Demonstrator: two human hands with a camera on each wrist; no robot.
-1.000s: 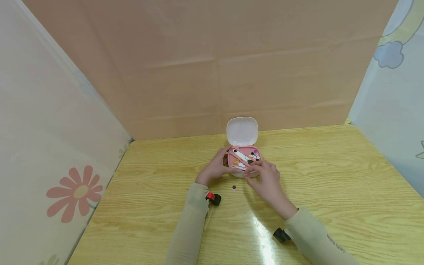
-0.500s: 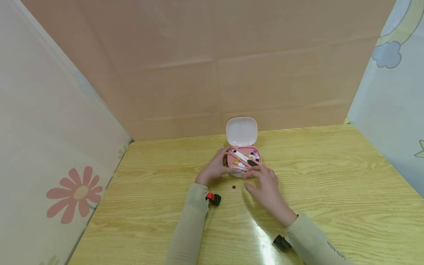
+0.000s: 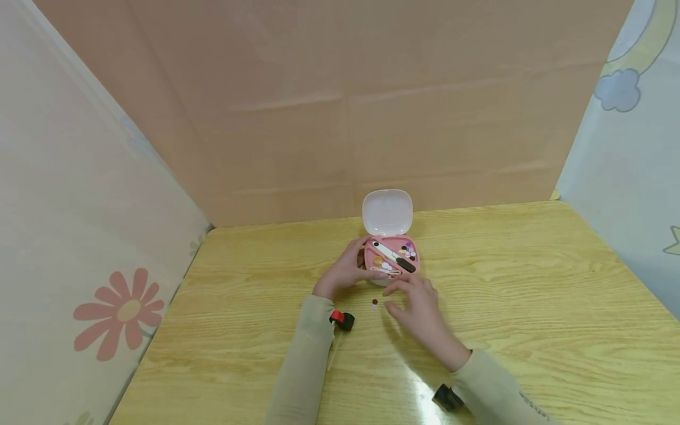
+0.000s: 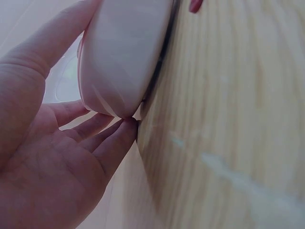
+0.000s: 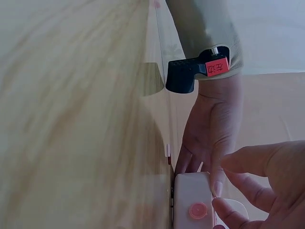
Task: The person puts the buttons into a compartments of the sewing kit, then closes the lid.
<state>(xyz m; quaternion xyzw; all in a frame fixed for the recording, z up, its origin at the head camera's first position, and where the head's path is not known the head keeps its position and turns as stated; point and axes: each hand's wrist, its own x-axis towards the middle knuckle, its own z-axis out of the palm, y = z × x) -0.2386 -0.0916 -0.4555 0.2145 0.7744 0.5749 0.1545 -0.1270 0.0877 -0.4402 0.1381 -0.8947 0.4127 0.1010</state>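
A small pink-and-white sewing box (image 3: 417, 260) stands with its translucent lid (image 3: 388, 212) raised. Inside lie a slim white-and-black tool (image 3: 386, 252), several small buttons (image 3: 409, 251) and small white items. My left hand (image 3: 345, 271) holds the box from its left side, thumb along the front rim, fingers round the wall, as the left wrist view shows. Just in front of the box my right hand (image 3: 418, 307) hovers, thumb and forefinger apart with nothing seen between them. Left of its fingertips, a dark red button (image 3: 375, 301) and a pale pink button (image 3: 374, 307) lie on the table.
The wooden table (image 3: 255, 277) meets a brown backdrop (image 3: 297, 147) behind the box. Printed side panels stand left and right. A black wrist camera (image 3: 345, 321) with a red tag sits on the left sleeve, another black camera (image 3: 447, 398) by the right sleeve.
My right hand has drawn back from the box's front right edge toward me and slightly left, its thumb and forefinger parting. The left hand and the box have kept their place.
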